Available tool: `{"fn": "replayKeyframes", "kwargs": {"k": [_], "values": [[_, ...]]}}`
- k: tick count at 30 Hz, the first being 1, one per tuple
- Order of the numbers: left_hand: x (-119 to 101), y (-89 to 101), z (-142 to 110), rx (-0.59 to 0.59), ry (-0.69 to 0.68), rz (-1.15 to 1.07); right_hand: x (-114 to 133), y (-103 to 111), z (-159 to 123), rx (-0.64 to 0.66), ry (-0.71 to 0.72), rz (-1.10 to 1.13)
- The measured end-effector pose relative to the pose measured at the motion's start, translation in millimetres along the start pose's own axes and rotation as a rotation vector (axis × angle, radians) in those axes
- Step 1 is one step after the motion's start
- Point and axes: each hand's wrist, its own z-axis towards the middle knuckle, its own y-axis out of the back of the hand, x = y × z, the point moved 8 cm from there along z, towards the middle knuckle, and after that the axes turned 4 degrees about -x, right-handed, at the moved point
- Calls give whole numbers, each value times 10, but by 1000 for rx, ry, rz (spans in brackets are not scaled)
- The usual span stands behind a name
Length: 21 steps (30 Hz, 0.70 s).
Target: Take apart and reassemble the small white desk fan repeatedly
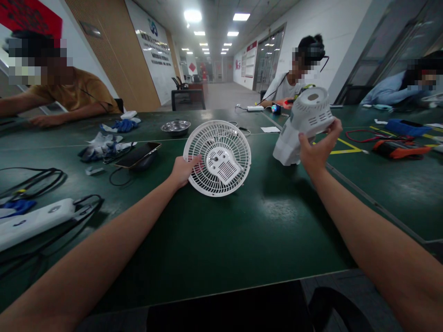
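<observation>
My left hand [184, 171] grips the left rim of a round white fan grille [238, 143], thumb over its bars. A slotted motor housing [224, 167] sits at the grille's centre and faces me. My right hand [319, 147] is closed round a white plastic fan base [294, 131] with vent slots and a round recessed end. The base is tilted, with its narrower end low, close to the table; whether it touches cannot be made out. Grille and base are apart from each other.
On the green table [221, 244] at left lie a phone [138, 155], crumpled gloves [102, 146], a white power strip [38, 221] and black cables. A metal bowl [176, 127] stands behind. An orange multimeter [399, 149] lies at right. Several people sit around the table.
</observation>
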Motion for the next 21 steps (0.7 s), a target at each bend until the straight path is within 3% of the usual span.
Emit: {"fn": "replayKeyframes", "kwargs": {"k": [3,8,14,18,21], "values": [[-1,1,-4,-5,11,-2,211,7,-21,38,42,5],[-2,9,-11,-20,39,5,517,-431,-359,439,-7,39],[-40,-5,-27,-14,19,0,494,-793,-830,743,-102,-77],[-53,-17,-40,-4,6,4,412,-830,-928,894,-125,-140],[-52,-19,-35,2,-8,14,492,-694,-770,860,-115,-102]]}}
